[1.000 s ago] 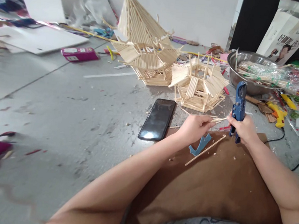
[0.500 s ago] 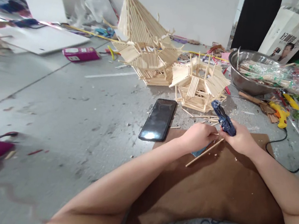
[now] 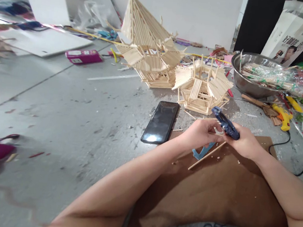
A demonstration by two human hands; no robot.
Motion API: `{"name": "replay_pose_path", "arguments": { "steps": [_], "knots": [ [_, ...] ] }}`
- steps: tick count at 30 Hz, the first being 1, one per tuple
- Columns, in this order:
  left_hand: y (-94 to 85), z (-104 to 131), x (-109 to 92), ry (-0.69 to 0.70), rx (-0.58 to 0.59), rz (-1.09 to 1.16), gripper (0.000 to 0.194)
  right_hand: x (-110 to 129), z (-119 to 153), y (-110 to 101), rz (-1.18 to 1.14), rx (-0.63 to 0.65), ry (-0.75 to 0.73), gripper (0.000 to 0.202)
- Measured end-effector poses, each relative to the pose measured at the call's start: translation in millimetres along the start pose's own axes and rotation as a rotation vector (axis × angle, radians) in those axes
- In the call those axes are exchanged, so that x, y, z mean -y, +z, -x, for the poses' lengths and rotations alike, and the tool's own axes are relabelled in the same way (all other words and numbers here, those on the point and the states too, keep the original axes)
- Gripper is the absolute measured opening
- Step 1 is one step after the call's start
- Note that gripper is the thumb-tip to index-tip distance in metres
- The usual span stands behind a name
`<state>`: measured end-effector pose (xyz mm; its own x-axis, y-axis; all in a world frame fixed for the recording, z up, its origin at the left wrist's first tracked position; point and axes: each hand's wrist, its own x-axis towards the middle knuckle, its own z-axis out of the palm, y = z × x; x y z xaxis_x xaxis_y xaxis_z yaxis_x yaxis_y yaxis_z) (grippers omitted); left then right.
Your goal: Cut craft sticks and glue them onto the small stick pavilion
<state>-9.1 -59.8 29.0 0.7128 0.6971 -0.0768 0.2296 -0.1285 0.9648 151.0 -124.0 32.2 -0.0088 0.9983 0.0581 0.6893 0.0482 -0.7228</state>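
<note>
My right hand (image 3: pixel 244 141) is closed round a dark blue hand tool (image 3: pixel 226 124) that looks like pliers or cutters, its far end pointing up and left. Close against it, my left hand (image 3: pixel 202 134) has its fingers curled, with a short pale bit of wooden stick (image 3: pixel 217 132) between thumb and fingers. Below the hands, a longer wooden stick (image 3: pixel 206 156) slants across the brown board (image 3: pixel 221 198), its upper end near my right hand. A light blue angled piece (image 3: pixel 201 154) lies beside that stick. Small offcuts are scattered on the board.
A black phone (image 3: pixel 160 122) lies left of my hands. Beyond stand a stick-built tower (image 3: pixel 150 51) and a smaller stick structure (image 3: pixel 200 88). Rightward are a metal bowl (image 3: pixel 248 89) of wrapped sticks, a yellow glue gun (image 3: pixel 285 117) with its cable, and a white bag (image 3: pixel 291 34).
My left hand has shifted slightly left and its fingers have loosened, uncovering more of the light blue piece. The blue tool has tilted down a little in my right hand.
</note>
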Motion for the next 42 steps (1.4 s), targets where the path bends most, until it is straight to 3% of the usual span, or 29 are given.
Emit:
{"name": "replay_pose_path", "arguments": {
  "steps": [3,6,13,18,23,26,37,42],
  "knots": [
    [2.7,-1.7,2.0,-0.037,-0.055,0.430,0.045,0.4,-0.2,-1.9,-0.165,-0.130,0.084,0.017],
    [9.1,-3.6,7.3,-0.012,-0.115,0.657,0.044,2.9,0.0,-1.0,-0.357,-0.220,0.131,0.023],
    [20.3,-0.9,8.9,0.056,-0.262,0.640,0.025,14.3,6.4,8.1,-0.348,-0.235,0.114,0.019],
    [15.4,-1.2,4.8,-0.029,-0.250,0.717,0.023,9.3,5.7,2.3,-0.330,-0.146,0.046,0.021],
    [9.5,-3.0,3.0,-0.142,-0.216,0.751,0.023,-6.6,0.8,-1.3,-0.222,-0.067,-0.029,0.046],
    [9.0,-3.9,4.0,-0.137,-0.191,0.764,0.023,-10.3,-0.4,2.3,-0.172,-0.014,-0.041,0.053],
    [10.7,-2.1,3.8,-0.128,-0.156,0.773,0.019,-9.3,1.2,5.9,-0.129,-0.062,-0.045,0.050],
    [9.4,-2.5,3.3,-0.127,-0.157,0.724,0.018,-12.9,-2.0,3.0,-0.140,0.033,-0.076,0.053]
  ]
}}
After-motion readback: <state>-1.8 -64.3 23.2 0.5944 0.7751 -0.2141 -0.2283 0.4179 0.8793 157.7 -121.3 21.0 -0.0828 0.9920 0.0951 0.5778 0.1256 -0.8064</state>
